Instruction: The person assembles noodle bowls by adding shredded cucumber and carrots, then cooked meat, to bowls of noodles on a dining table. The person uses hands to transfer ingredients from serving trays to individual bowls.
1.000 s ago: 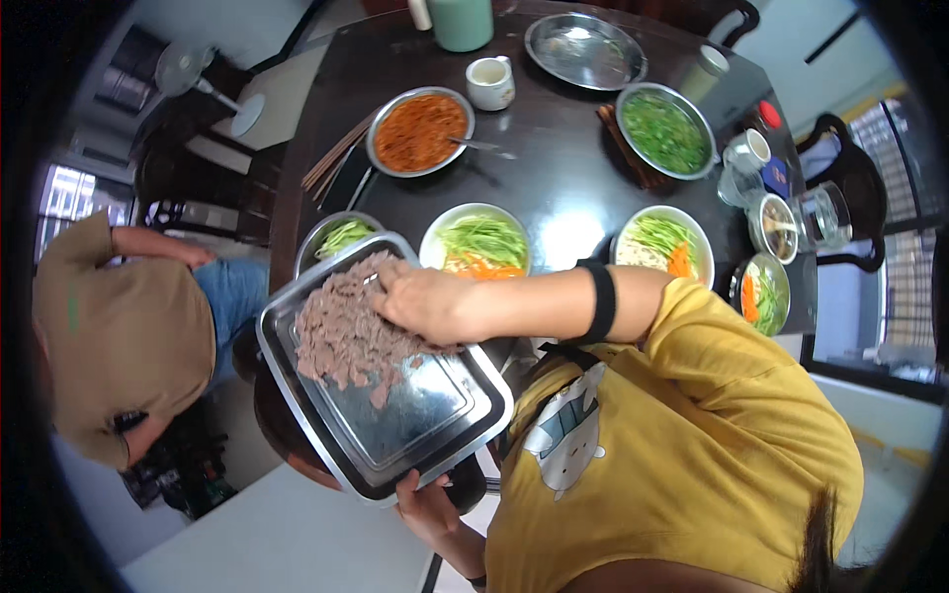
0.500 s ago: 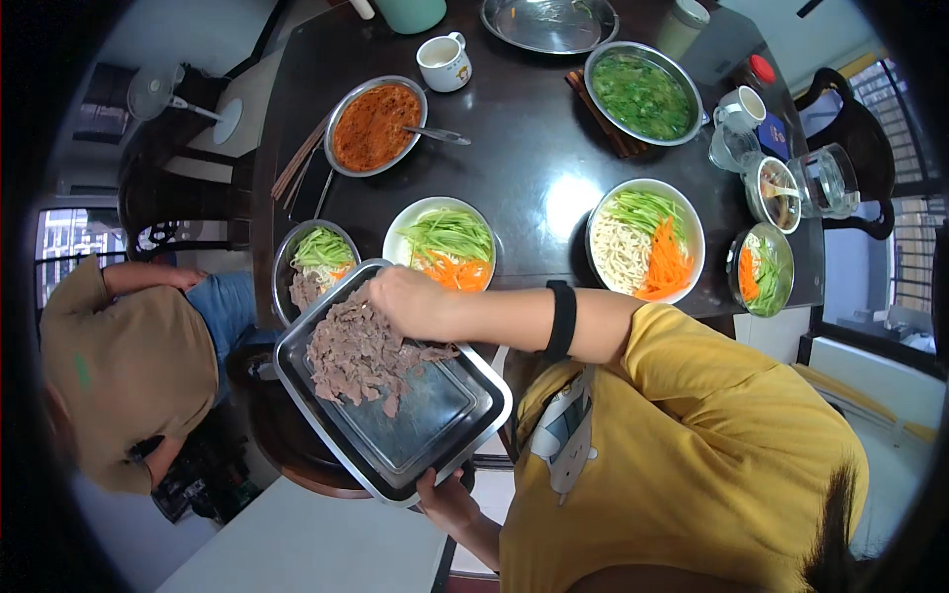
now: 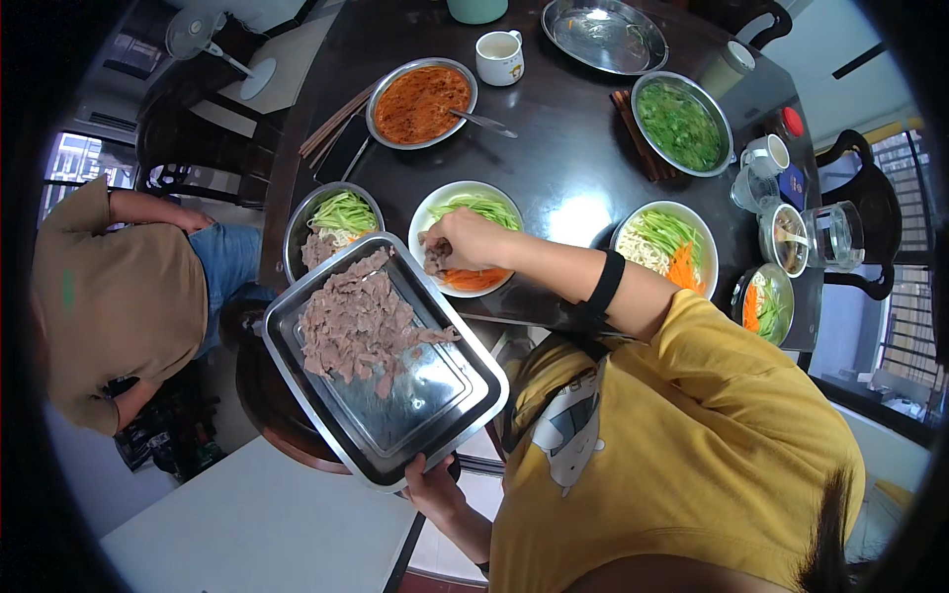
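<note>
My left hand [image 3: 437, 489] grips the near corner of a rectangular metal tray [image 3: 405, 420]. Sliced cooked meat [image 3: 351, 321] is heaped toward the tray's far side. Over a white bowl [image 3: 415, 222] beyond the tray, my right hand [image 3: 463, 240] is closed on some meat slices [image 3: 433, 255]. Cucumber strips [image 3: 484, 208] and carrot shreds [image 3: 474, 280] show in that bowl; the hand hides its middle. Left of it, a metal bowl [image 3: 294, 240] contains noodles, cucumber strips and meat, its near edge overlapped by the tray.
Another white bowl [image 3: 711, 238] and a small bowl [image 3: 788, 297] of noodles and vegetables stand to the right. Farther back are a red sauce bowl [image 3: 420, 102], a mug [image 3: 500, 59], a green soup bowl [image 3: 678, 124] and an oval tray [image 3: 603, 35]. A person [image 3: 129, 296] sits at left.
My right hand has moved from the meat on the tray to above the white bowl, with slices in its fingers. The left hand still has the tray. The view has shifted slightly.
</note>
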A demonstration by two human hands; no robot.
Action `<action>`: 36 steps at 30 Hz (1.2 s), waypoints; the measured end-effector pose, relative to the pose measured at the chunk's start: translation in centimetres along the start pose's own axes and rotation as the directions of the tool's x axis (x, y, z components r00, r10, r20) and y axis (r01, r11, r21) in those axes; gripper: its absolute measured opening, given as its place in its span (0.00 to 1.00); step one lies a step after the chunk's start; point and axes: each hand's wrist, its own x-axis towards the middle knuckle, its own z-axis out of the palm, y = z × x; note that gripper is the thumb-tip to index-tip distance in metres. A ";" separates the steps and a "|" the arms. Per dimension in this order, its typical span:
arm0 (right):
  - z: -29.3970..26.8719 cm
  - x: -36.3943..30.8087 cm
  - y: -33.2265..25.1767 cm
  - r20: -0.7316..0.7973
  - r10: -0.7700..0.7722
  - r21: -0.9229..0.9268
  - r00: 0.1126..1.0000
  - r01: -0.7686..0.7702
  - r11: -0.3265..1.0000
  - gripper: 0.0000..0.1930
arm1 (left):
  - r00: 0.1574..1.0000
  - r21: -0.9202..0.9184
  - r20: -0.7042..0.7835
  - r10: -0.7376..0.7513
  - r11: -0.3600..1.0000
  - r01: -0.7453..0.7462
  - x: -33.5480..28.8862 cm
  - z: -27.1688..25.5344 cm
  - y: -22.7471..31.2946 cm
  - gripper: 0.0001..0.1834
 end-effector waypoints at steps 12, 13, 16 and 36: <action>-4.2 0.2 1.4 0.149 0.287 0.655 0.946 -0.312 0.688 0.09 | 0.995 -0.062 0.084 -0.059 0.996 0.065 1.7 -2.3 -0.5 0.19; -3.8 0.0 1.2 0.134 0.277 0.598 0.951 -0.301 0.743 0.09 | 0.992 -0.074 0.098 -0.074 0.994 0.081 1.8 -2.4 -0.5 0.18; -1.9 0.1 0.8 0.106 0.256 0.413 0.961 -0.277 0.868 0.09 | 0.996 -0.117 0.034 -0.081 0.990 0.084 1.9 -2.0 -0.2 0.22; -8.3 -5.8 -10.9 -0.143 0.254 0.744 0.956 -0.065 0.664 0.08 | 0.940 -0.013 0.296 -0.168 0.984 0.180 0.6 -0.5 4.8 0.24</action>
